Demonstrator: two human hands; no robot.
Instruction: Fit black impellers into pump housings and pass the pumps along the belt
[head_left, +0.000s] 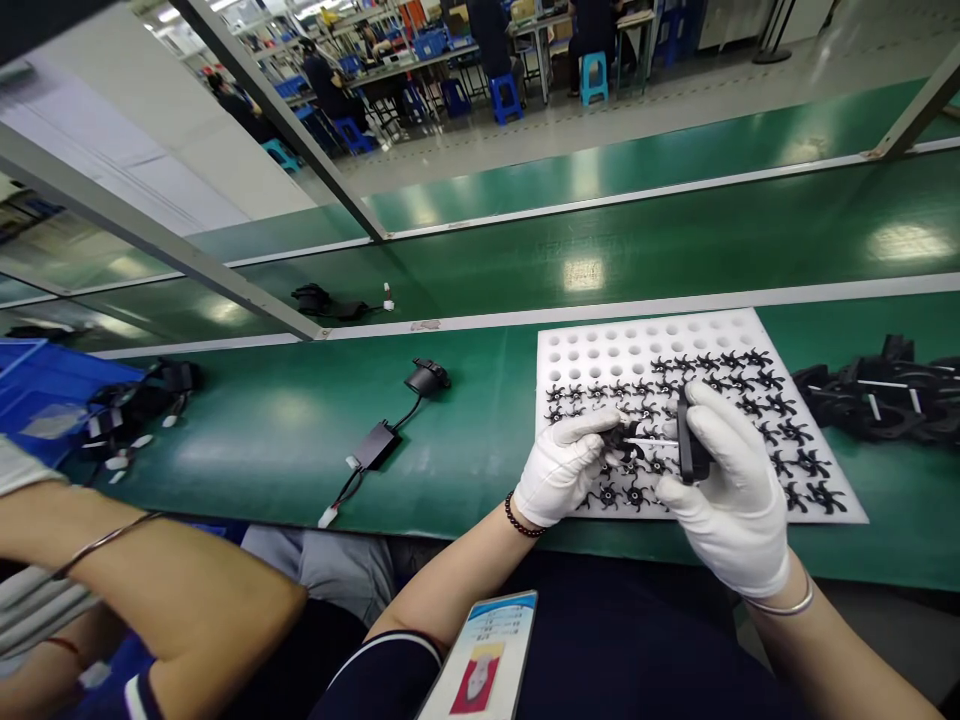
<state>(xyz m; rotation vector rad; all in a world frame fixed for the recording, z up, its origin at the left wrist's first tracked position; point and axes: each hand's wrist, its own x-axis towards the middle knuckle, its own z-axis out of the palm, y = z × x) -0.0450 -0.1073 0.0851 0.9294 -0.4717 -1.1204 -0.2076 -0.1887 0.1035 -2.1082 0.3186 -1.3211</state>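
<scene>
My left hand [562,468], in a white glove, pinches a small black fan wheel [621,440] by its edge. In my white-gloved right hand [739,500] is a flat black housing [690,445], stood on edge between thumb and fingers. A thin pale shaft [652,442] spans the gap between housing and fan wheel; whether it enters the wheel's hub I cannot tell. Both hands are above a white foam tray [551,348] with round holes. Many black fan wheels [812,462] sit in its rows, while the holes in the far rows are bare.
Right of the tray lies a heap of black housings [885,390] with pale shafts. To the left are a black cable assembly [379,445], a blue bin [56,400] and a co-worker's arm [187,590]. Metal posts [277,120] rise behind the green bench [285,440].
</scene>
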